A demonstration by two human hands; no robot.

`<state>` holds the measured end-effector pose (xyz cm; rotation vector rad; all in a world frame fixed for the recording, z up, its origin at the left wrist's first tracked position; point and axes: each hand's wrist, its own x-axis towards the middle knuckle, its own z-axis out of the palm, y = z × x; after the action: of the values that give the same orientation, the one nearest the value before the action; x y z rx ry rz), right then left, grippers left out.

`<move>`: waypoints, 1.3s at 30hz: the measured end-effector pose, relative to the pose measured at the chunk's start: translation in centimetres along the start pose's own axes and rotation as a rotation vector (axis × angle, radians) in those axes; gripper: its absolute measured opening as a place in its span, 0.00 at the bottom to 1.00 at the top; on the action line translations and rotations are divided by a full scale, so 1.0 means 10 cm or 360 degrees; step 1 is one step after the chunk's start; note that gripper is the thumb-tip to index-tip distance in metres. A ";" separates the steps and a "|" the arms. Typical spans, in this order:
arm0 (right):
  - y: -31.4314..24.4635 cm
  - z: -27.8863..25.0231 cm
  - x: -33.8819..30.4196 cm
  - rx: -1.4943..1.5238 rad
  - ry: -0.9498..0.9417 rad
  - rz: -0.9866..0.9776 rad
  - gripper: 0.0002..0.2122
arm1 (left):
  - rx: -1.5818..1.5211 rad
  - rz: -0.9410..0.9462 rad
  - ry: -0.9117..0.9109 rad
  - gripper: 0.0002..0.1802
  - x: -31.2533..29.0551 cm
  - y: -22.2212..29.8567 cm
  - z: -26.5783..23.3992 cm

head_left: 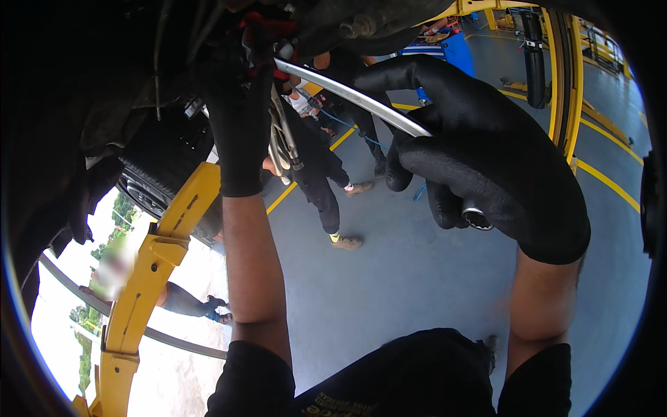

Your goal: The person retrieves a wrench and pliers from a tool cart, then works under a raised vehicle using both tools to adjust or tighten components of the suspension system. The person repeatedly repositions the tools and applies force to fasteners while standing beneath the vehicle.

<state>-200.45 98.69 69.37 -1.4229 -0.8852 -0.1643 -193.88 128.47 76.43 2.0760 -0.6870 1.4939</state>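
While the right hand (486, 149), in a black glove, is closed around a long silver wrench (354, 96), the left hand (240, 104), gloved alike, reaches up into the shadow under a raised vehicle (104, 83). The wrench slants up and leftward out of the right fist, its ring-shaped end showing below the curled fingers and its far tip close to the left hand, beside a red part (271, 31) on the underside. Whether that tip touches anything I cannot tell. The left fingers are lost in the dark, so I cannot tell whether they are spread or hold something. Just right of the left wrist hang pale metal pieces (283, 135), their kind unclear.

At the left, a tyre (163, 170) shows behind a yellow lift arm (156, 257) that slopes down toward the lower edge. Past the hands, at least 1 other person in dark trousers (319, 184) and brown shoes stands on the blue-grey floor (389, 285), which is marked with yellow lines. Farther off are a blue cabinet (456, 54) and, at the right, a yellow post (571, 90).
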 end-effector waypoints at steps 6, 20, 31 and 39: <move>-0.26 -0.28 0.16 -0.0392 -0.0172 -0.0014 0.25 | 0.0788 0.0872 0.0321 0.34 -0.05 0.08 0.09; -0.97 -0.22 0.46 -0.0518 -0.0791 0.0156 0.21 | -0.0775 -0.0217 -0.0198 0.22 -0.24 0.58 0.09; 0.60 0.84 -0.19 -0.0869 0.0242 -0.0663 0.34 | -0.2040 -0.1141 -0.0009 0.12 -0.42 0.64 0.14; 2.00 0.40 -1.67 -0.0511 0.0148 0.0581 0.34 | 0.1099 0.0761 0.0100 0.24 -0.24 0.01 0.24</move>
<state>-201.76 99.58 43.10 -1.8359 -0.5248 -0.0974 -192.84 127.14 73.48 2.4416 -0.7498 2.3121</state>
